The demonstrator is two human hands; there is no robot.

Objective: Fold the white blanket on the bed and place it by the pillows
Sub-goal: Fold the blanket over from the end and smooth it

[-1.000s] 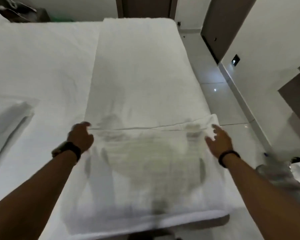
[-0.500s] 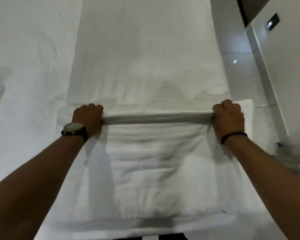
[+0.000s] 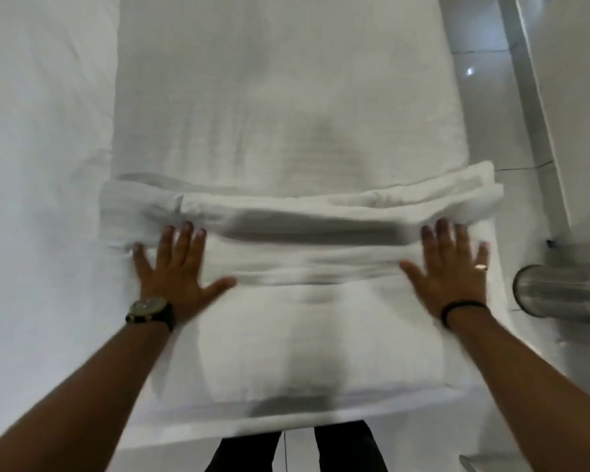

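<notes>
The white blanket point(image 3: 286, 107) lies as a long strip down the right side of the bed point(image 3: 41, 165). Its near end is folded over into a thick layered stack point(image 3: 300, 335) at the bed's foot, with a raised fold ridge running across at mid-frame. My left hand point(image 3: 174, 270), with a wristwatch, lies flat on the stack's left side, fingers spread. My right hand point(image 3: 450, 270), with a ring and a black wristband, lies flat on the right side, fingers spread. Both sets of fingertips touch the ridge. No pillows are in view.
A tiled floor point(image 3: 474, 63) runs along the bed's right side, bordered by a white wall point(image 3: 576, 97). A shiny metal cylinder point(image 3: 559, 294) stands on the floor close to the bed's right corner. My dark trouser legs point(image 3: 297, 451) show below the bed's foot.
Both hands gripped the blanket's edge half a second ago. They have let go and now lie flat with open fingers on the folded stack, just below the ridge.
</notes>
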